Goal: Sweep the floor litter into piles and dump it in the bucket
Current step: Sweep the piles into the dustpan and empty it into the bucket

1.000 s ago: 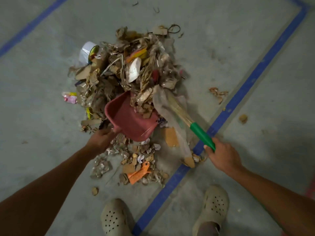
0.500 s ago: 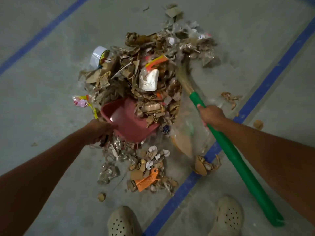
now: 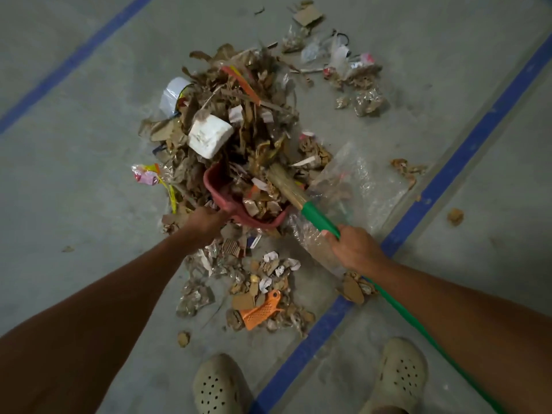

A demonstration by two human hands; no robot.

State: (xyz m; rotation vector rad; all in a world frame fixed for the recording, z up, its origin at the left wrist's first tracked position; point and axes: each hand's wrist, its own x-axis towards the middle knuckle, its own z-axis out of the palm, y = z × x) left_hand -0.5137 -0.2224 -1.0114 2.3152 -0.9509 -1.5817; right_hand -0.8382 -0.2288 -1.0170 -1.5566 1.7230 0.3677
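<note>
Red dustpan (image 3: pixel 236 206), gripped by the left hand (image 3: pixel 206 222), sat against the litter pile (image 3: pixel 254 109); the right hand (image 3: pixel 355 249) gripped the broom (image 3: pixel 320 220) beside the dustpan. Overloading risked spillage on lifting.

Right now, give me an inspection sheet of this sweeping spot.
Surface: grey concrete floor, crossed by blue lines.
Job's things: red dustpan pushed into the litter pile and partly filled; the broom has its bristles at the pan's mouth. No bucket is in view.
Clutter: white foam block and tape roll in the pile; clear plastic bag beside the broom; orange plastic piece among loose scraps near the feet; more scraps lie beyond the pile.
Grippers: left hand holds the dustpan's near end; right hand grips the broom's green handle.
Cables: nothing seen.
Surroundings: two beige clogs at the bottom edge.
</note>
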